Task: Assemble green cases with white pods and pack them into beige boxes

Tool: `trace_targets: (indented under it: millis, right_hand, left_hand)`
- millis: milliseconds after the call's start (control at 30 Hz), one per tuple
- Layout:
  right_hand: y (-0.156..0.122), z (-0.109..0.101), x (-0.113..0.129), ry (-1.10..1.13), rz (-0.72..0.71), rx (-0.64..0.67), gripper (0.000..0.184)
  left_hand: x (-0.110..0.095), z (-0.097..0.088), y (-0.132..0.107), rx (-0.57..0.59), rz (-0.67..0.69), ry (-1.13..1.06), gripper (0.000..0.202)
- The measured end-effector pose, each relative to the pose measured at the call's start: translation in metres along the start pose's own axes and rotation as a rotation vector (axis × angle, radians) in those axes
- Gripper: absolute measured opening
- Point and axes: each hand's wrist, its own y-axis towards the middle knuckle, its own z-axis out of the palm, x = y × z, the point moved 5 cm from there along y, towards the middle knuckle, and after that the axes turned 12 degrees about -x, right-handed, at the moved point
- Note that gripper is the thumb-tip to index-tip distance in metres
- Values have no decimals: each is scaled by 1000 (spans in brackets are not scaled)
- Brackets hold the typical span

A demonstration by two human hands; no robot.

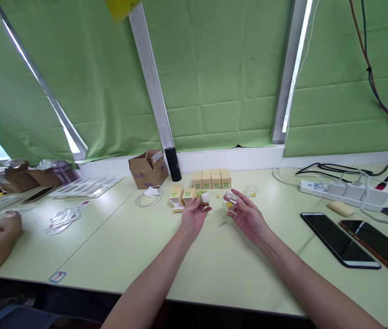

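My left hand point(194, 214) is palm up over the pale green table point(152, 256), its fingers curled round a small white and green object point(203, 197). My right hand point(247, 214) holds a small clear plastic case point(230, 200) with a yellow piece inside. Just beyond my left hand stand two open tan boxes point(183, 197). Behind them runs a row of several tan boxes with green windows point(212, 179). A second clear case point(251, 191) with a yellow bit lies past my right hand.
A cardboard box point(148, 169), a black cylinder point(172, 164) and a white charger point(151, 192) sit at the back. Two phones point(339, 239) and a power strip point(344, 191) lie on the right. Another person's hand point(3, 225) and plastic trays point(86, 186) are at left.
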Motion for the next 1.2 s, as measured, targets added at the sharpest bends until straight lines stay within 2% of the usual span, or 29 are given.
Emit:
trace_targets:
  millis: [200,367,467,633,800,1100,1200]
  right_hand:
    - [-5,7,-2,-7,-6,48,54]
    - [-10,11,-4,-125,-76,103,56]
    - [-12,13,-5,-177,-90,132,52]
    - [-13,14,-6,-100,4,160,41]
    - [-7,7,-10,-32,65,136,33]
    - [7,-10,-14,-35,81,-50,27]
    - [8,-11,-13,-10,99,-18,26]
  left_hand:
    - [0,0,-1,14,5,20,13]
    - [-1,3,-4,40,4,25,17]
    - [-1,4,-5,57,8,33,19]
    - [-2,7,-8,70,34,66,20]
    - [-2,9,-9,67,63,103,22]
    - [-1,10,-9,68,84,127,24]
    - [-2,11,-10,78,100,137,23]
